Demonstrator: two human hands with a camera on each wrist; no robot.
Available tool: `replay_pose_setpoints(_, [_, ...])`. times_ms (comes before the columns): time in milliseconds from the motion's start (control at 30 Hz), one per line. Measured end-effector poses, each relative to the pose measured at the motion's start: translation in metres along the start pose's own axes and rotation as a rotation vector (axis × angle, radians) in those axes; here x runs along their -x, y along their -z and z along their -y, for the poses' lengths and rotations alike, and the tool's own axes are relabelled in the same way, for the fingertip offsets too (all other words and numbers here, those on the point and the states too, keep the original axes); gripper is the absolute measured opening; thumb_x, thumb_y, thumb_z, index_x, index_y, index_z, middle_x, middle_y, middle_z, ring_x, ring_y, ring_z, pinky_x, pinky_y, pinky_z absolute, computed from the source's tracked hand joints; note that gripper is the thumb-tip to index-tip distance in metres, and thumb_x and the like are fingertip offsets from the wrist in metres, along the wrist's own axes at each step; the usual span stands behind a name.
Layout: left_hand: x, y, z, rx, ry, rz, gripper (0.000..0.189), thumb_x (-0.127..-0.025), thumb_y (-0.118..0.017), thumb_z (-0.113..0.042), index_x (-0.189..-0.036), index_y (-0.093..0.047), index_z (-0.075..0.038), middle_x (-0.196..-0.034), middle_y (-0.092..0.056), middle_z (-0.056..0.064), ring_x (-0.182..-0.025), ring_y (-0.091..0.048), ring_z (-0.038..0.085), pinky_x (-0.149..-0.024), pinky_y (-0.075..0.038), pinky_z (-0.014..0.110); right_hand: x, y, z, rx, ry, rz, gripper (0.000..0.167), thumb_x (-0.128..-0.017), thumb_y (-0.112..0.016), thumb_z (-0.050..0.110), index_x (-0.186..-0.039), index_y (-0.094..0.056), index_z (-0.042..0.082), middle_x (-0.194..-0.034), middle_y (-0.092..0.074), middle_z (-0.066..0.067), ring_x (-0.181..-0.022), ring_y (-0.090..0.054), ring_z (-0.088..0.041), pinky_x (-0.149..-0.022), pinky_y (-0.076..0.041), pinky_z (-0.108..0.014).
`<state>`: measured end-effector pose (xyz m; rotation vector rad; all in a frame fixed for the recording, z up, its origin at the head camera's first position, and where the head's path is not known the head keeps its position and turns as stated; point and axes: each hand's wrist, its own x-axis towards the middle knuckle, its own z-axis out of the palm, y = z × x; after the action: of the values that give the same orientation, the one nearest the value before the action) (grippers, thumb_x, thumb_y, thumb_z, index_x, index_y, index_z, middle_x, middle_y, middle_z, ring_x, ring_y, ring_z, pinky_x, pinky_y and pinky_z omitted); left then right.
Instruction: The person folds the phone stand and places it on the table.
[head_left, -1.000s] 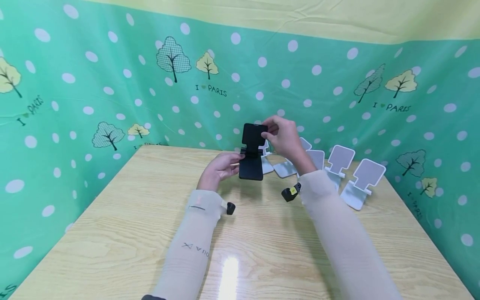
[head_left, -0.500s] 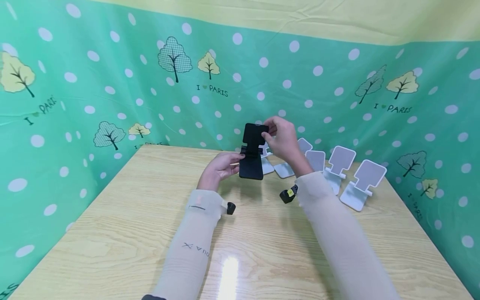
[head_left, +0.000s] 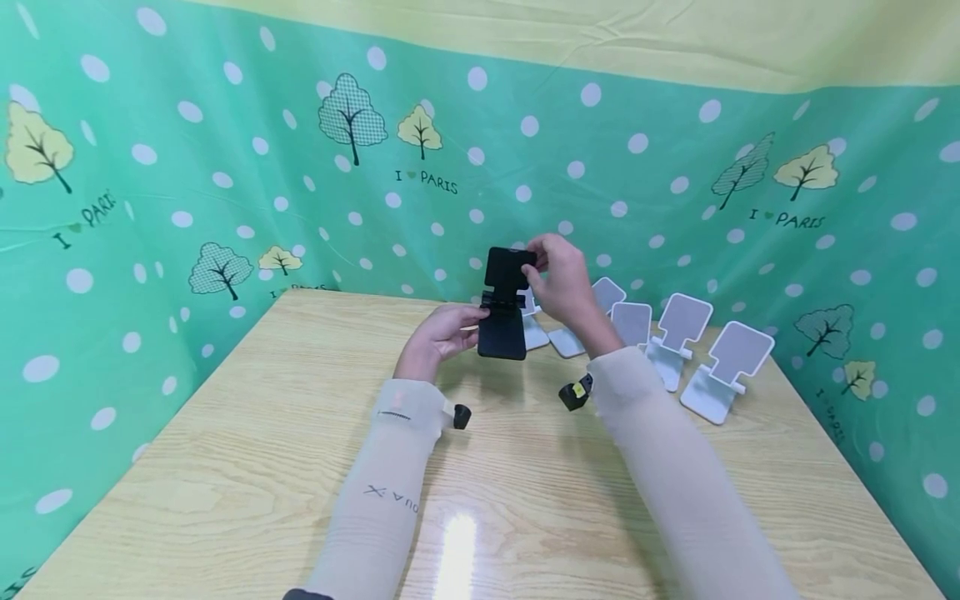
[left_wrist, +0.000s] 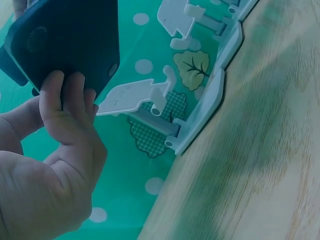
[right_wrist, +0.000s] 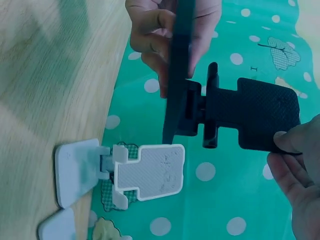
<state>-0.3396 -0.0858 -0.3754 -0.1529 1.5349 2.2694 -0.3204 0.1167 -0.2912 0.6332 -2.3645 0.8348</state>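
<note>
A black folding phone stand [head_left: 502, 335] is held up above the back of the table, unfolded. My left hand [head_left: 444, 327] pinches the left edge of its base near the hinge. With thumb and fingers, my right hand [head_left: 564, 279] grips the upper right corner of the support plate [right_wrist: 267, 115]. In the left wrist view, fingers [left_wrist: 75, 97] press the underside of the base [left_wrist: 75, 45], which has round pads. The right wrist view shows the hinge between base and plate. A white phone stand [right_wrist: 150, 172] stands behind it on the table.
Several white phone stands with grey-faced plates stand unfolded along the back right, the nearest stand [head_left: 708, 393] by the right edge; my right arm partly hides others. A green dotted curtain [head_left: 480, 192] hangs behind the wooden table [head_left: 300, 400].
My right wrist has shifted slightly left. Both hands keep their hold on the black phone stand, which stays nearly still.
</note>
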Motion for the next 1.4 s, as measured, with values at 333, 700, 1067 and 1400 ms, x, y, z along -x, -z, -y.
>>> replay_pose_setpoints(333, [-0.001,0.000,0.002,-0.025,-0.013,0.023,0.005,-0.099,-0.062,-0.001,-0.100,-0.065,-0.005,-0.108,-0.060,0.009,-0.081,-0.057,0.018,-0.054,-0.048,0.016,-0.005,0.011,-0.001,0.015,0.178,0.053,0.024,-0.095,-0.071,0.000,-0.118,-0.072,-0.002,-0.109,-0.070,-0.016,-0.091,-0.067,-0.028,-0.080,-0.060,-0.039])
replay_pose_setpoints(700, [-0.003,0.001,0.003,-0.002,-0.025,-0.004,0.006,-0.098,-0.062,0.002,-0.100,-0.065,-0.003,-0.104,-0.064,0.009,-0.080,-0.061,0.018,-0.053,-0.049,0.017,-0.003,0.014,0.003,0.054,0.160,0.095,0.015,-0.097,-0.068,0.000,-0.112,-0.069,-0.004,-0.106,-0.068,-0.016,-0.092,-0.065,-0.028,-0.080,-0.058,-0.037])
replay_pose_setpoints(1067, [-0.002,-0.001,0.000,0.062,-0.036,-0.005,0.007,-0.098,-0.061,0.003,-0.102,-0.064,-0.002,-0.104,-0.067,0.010,-0.081,-0.065,0.018,-0.057,-0.052,0.019,-0.002,0.013,0.004,0.057,0.192,0.054,0.012,-0.097,-0.067,-0.001,-0.108,-0.068,-0.004,-0.103,-0.066,-0.016,-0.090,-0.063,-0.028,-0.077,-0.057,-0.037])
replay_pose_setpoints(1400, [0.002,0.001,-0.003,0.020,-0.013,0.042,0.024,-0.099,-0.065,-0.002,-0.121,-0.057,-0.004,-0.123,-0.059,0.011,-0.083,-0.061,0.016,-0.063,-0.051,0.020,-0.004,0.014,0.001,0.069,0.133,-0.019,0.009,-0.099,-0.065,0.000,-0.107,-0.067,-0.005,-0.102,-0.065,-0.018,-0.090,-0.060,-0.031,-0.077,-0.055,-0.039])
